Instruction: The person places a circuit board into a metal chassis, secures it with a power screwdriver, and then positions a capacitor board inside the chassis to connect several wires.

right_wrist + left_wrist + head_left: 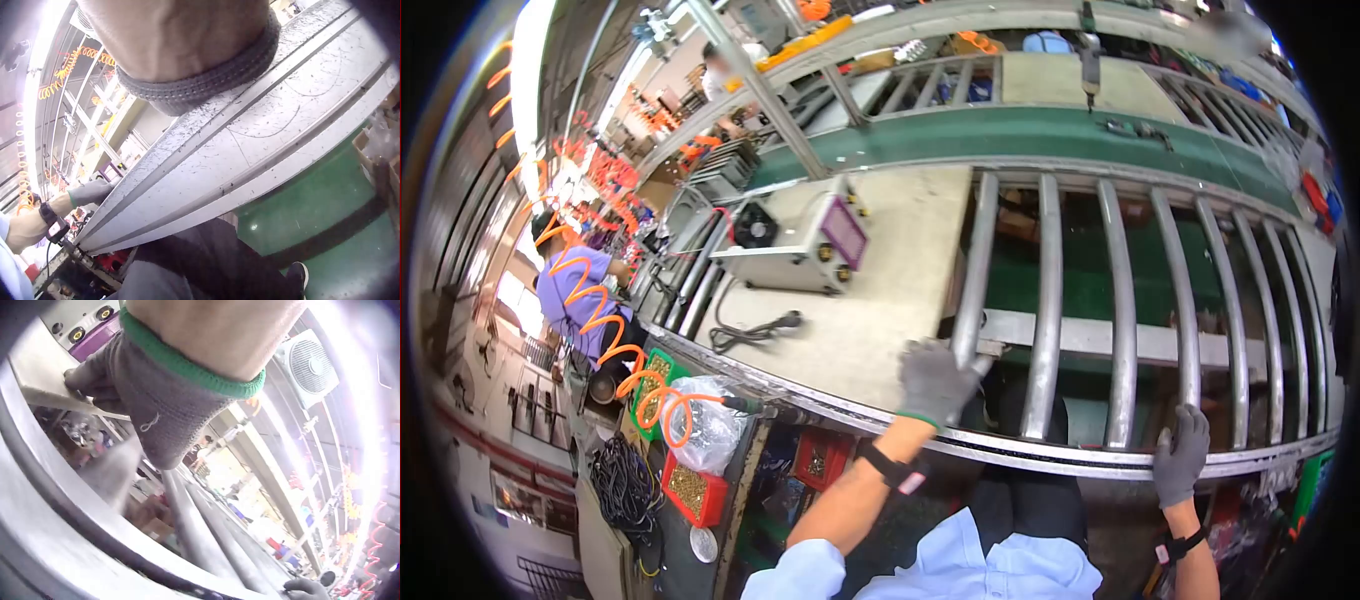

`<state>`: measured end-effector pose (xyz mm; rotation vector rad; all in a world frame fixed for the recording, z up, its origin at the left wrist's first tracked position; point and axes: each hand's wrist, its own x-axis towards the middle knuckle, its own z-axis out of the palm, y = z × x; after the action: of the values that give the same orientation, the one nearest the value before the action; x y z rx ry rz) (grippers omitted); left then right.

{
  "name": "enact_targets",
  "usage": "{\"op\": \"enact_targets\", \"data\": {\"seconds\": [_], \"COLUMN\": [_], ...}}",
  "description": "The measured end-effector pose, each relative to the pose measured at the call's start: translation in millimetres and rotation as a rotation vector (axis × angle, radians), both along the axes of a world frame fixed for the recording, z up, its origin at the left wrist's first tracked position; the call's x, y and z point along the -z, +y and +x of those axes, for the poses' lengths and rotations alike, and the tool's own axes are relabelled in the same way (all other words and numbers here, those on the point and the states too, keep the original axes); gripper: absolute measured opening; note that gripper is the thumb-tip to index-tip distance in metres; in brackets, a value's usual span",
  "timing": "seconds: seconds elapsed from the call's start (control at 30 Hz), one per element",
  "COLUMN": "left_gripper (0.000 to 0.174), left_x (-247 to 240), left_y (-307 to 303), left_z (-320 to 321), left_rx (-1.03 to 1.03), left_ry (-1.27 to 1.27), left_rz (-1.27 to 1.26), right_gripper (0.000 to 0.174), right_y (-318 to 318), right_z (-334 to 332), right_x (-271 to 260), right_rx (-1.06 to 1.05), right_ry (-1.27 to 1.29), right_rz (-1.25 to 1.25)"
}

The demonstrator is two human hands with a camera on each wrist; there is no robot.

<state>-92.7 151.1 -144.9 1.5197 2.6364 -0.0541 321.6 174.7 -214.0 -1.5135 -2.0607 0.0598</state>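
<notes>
My left hand [936, 382], in a grey glove with a green cuff, rests at the near right corner of a pale board [870, 345] lying on the roller conveyor. In the left wrist view the gloved fingers [87, 378] lie over the board's edge. On that board stands a white box-shaped machine [785, 250] with a purple front panel, brass-coloured sockets and a black fan. Its black power cord [745, 330] trails toward the near side. Farther right, my grey-gloved right hand [1181, 458] rests on the conveyor's near rail [1090, 457], fingers reaching to a roller's end.
Bare metal rollers [1115, 300] run right of the board. Red bins [692, 490] and a green bin [655, 385] of small brass-coloured parts stand left, beside a plastic bag [705, 425] and orange coiled hose [615, 345]. A power screwdriver [1090, 70] hangs above the far side.
</notes>
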Motion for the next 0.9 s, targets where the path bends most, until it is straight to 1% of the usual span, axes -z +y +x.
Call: {"op": "enact_targets", "data": {"seconds": [0.03,0.07,0.1,0.13,0.17,0.23,0.3,0.33,0.37,0.4,0.43,0.5,0.53,0.57,0.6,0.63,0.67,0.7,0.73,0.77,0.8,0.83,0.87,0.9], "left_gripper": [0.092,0.093,0.093,0.096,0.090,0.084,0.075,0.067,0.055,0.051,0.047,0.051,0.055,0.060,0.058,0.057,0.055,0.052,0.042,0.031,0.027,0.024,0.024,0.025], "left_x": [13,16,-9,-13,9,-11,8,17,4,16,34,40,39,24,10,-7,1,16,21,32,32,28,21,17], "left_y": [0,-2,-1,4,4,2,-2,-4,-10,-22,-32,-49,-57,-65,-75,-85,-90,-91,-89,-85,-86,-88,-93,-99], "left_z": [17,38,56,67,83,107,120,116,109,102,90,35,0,-29,-48,-59,-75,-87,-89,-90,-83,-76,-68,-65], "left_rx": [0.029,0.079,0.122,0.174,0.239,0.326,0.407,0.516,0.565,0.582,0.597,0.649,0.581,0.517,0.454,0.387,0.410,0.431,0.466,0.490,0.507,0.523,0.548,0.562], "left_ry": [0.088,0.156,0.040,-0.062,0.072,-0.047,-0.150,-0.308,-0.510,-0.536,-0.556,-0.323,-0.257,-0.191,0.001,0.193,0.131,0.071,0.028,-0.014,-0.071,-0.128,-0.163,-0.226], "left_rz": [0.053,0.106,-0.026,-0.080,0.004,-0.012,0.165,0.215,0.147,0.405,0.660,0.970,0.851,0.728,0.640,0.551,0.486,0.424,0.429,0.397,0.395,0.394,0.442,0.498], "right_gripper": [0.042,0.042,0.042,0.042,0.042,0.043,0.044,0.045,0.046,0.048,0.046,0.041,0.038,0.035,0.031,0.030,0.030,0.029,0.031,0.036,0.039,0.040,0.041,0.041], "right_y": [0,-1,-1,-1,0,1,3,5,8,10,14,24,29,34,36,38,43,44,56,61,74,82,91,98], "right_z": [0,1,1,2,3,4,8,11,14,14,14,8,1,-12,-33,-55,-83,-104,-124,-148,-173,-195,-216,-233], "right_x": [0,1,1,3,5,7,10,12,12,4,-7,-36,-59,-88,-118,-145,-155,-182,-181,-187,-184,-187,-179,-168], "right_rx": [0.000,0.003,0.007,0.001,-0.001,-0.005,-0.021,-0.049,-0.077,-0.068,-0.095,-0.153,-0.209,-0.262,-0.280,-0.346,-0.394,-0.475,-0.595,-0.619,-0.656,-0.690,-0.652,-0.639], "right_ry": [0.000,-0.002,-0.005,-0.012,-0.018,-0.037,-0.043,-0.057,-0.071,-0.085,-0.102,0.024,0.022,0.022,0.010,0.042,0.184,0.086,0.105,0.102,0.093,0.059,-0.027,-0.064], "right_rz": [-0.006,-0.015,-0.022,0.005,0.006,0.007,-0.009,-0.028,-0.047,-0.120,-0.123,-0.175,-0.197,-0.222,-0.263,-0.263,-0.225,-0.183,-0.034,-0.002,0.079,0.094,0.269,0.309]}}
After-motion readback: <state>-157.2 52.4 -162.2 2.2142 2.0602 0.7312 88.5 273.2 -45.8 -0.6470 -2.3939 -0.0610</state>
